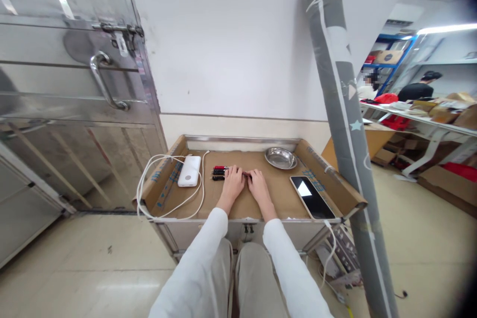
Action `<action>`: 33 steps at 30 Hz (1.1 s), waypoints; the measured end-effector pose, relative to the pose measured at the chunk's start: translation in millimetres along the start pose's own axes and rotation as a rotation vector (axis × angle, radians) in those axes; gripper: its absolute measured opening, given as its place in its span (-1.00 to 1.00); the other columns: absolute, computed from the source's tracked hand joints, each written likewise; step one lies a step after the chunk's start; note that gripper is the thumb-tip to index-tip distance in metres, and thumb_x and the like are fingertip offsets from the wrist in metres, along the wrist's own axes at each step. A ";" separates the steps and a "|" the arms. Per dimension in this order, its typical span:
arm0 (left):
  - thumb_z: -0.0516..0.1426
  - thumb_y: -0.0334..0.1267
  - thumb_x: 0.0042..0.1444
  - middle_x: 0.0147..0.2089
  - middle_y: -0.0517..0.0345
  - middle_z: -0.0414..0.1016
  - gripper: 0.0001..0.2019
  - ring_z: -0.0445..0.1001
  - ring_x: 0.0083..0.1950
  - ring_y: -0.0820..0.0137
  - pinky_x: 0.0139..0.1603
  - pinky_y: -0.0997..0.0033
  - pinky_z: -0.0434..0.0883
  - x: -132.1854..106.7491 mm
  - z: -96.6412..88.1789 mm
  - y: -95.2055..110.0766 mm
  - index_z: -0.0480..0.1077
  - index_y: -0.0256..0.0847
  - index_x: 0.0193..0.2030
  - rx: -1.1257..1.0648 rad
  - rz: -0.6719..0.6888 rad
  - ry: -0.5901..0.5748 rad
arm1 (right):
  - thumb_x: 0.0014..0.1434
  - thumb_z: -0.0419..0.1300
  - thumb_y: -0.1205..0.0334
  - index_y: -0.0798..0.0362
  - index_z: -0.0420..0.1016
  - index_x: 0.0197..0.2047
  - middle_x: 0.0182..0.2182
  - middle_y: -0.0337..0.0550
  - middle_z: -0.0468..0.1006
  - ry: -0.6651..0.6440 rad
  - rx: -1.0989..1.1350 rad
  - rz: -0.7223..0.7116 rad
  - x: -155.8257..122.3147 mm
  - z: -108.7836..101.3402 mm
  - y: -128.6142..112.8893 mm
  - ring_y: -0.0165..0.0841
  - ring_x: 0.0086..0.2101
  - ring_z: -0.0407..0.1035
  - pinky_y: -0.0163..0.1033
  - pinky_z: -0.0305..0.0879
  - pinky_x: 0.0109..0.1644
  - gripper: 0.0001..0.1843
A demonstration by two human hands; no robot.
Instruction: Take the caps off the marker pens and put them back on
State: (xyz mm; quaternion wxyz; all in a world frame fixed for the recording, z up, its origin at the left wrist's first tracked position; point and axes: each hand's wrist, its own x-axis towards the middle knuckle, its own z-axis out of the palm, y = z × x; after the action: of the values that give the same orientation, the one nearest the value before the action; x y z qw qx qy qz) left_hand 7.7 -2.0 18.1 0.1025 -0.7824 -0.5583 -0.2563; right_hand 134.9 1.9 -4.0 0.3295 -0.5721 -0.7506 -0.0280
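Both my hands rest on a cardboard-lined tray table [261, 206] in front of my knees. My left hand [233, 181] lies over the right ends of a small row of pens or markers [219, 173] with red and black caps, its fingers curled down onto them. Right beside it, my right hand [257, 183] has its fingers bent, meeting the left hand at the middle. What the fingers pinch is too small to make out. Both sleeves are white.
A white power bank [189, 171] with a looping white cable [149, 194] lies at the left. A steel dish [280, 158] sits at the back right, a phone [311, 197] at the right edge. A grey rolled mat [343, 109] leans at the right, a steel door [74, 84] stands left. People work at a far table [417, 117].
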 end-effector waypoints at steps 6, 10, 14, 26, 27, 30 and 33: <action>0.00 -0.27 0.22 -0.11 -0.01 0.34 -0.87 0.28 -0.02 0.20 0.03 0.18 0.21 -0.6 2.1 -2.5 0.33 -0.22 -0.19 0.004 -0.009 -0.027 | 0.17 -0.09 0.47 0.08 0.42 -0.19 -0.25 -0.06 0.47 0.014 0.061 -0.024 -0.9 -2.9 -2.1 -0.29 -0.20 0.27 -0.20 0.20 -0.04 -0.71; -0.01 -0.27 0.23 -0.12 -0.02 0.33 -0.87 0.27 -0.02 0.19 0.02 0.16 0.23 -2.2 2.4 -3.3 0.34 -0.22 -0.20 0.008 -0.044 -0.010 | 0.13 -0.11 0.52 0.10 0.40 -0.19 -0.25 -0.07 0.46 0.034 0.092 0.036 -1.0 -4.2 -2.5 -0.30 -0.18 0.28 -0.23 0.21 -0.02 -0.68; 0.00 -0.29 0.23 -0.11 -0.07 0.33 -0.86 0.27 -0.02 0.16 -0.01 0.16 0.25 -2.6 0.8 -3.3 0.33 -0.26 -0.17 0.032 -0.131 0.004 | 0.11 -0.12 0.53 0.10 0.37 -0.17 -0.20 -0.06 0.41 0.085 0.126 0.089 -0.2 -5.0 -4.3 -0.33 -0.18 0.29 -0.25 0.21 -0.04 -0.66; -0.01 -0.31 0.23 -0.06 -0.13 0.34 -0.82 0.26 0.00 0.15 0.01 0.13 0.24 4.5 2.3 -1.4 0.34 -0.30 -0.11 0.078 -0.164 0.016 | 0.17 -0.07 0.46 0.08 0.43 -0.26 -0.24 0.01 0.41 0.030 -0.230 0.261 -0.7 -13.5 -16.4 -0.22 -0.19 0.25 -0.16 0.06 -0.09 -0.73; -0.01 -0.31 0.23 -0.05 -0.14 0.33 -0.82 0.27 0.00 0.15 0.01 0.13 0.24 5.0 1.9 -0.9 0.34 -0.31 -0.11 0.075 -0.169 0.018 | 0.18 -0.07 0.46 0.08 0.43 -0.23 -0.24 0.01 0.41 0.029 -0.234 0.258 -0.5 -13.2 -17.0 -0.21 -0.18 0.25 -0.15 0.05 -0.09 -0.73; -0.02 -0.30 0.23 -0.04 -0.14 0.33 -0.81 0.27 0.01 0.14 0.02 0.13 0.25 3.4 -1.4 0.4 0.33 -0.32 -0.10 0.053 -0.189 0.031 | 0.17 -0.06 0.46 0.07 0.43 -0.20 -0.23 0.01 0.41 0.028 -0.231 0.250 -0.7 -12.7 -17.7 -0.20 -0.17 0.25 -0.15 0.03 -0.10 -0.73; -0.06 -0.30 0.25 -0.07 -0.13 0.33 -0.80 0.29 0.00 0.14 0.01 0.13 0.26 -4.1 -7.5 -0.1 0.32 -0.32 -0.11 0.047 -0.289 0.069 | 0.16 -0.04 0.46 0.07 0.42 -0.20 -0.23 0.00 0.41 0.032 -0.227 0.242 -2.3 -12.5 -17.5 -0.21 -0.18 0.25 -0.16 0.02 -0.10 -0.74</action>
State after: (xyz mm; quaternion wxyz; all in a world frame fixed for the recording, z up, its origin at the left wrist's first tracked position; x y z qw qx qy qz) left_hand 4.4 -8.7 22.3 0.1019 -0.6819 -0.6672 -0.2819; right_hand 125.7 -11.3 10.4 0.2755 -0.6914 -0.6629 -0.0817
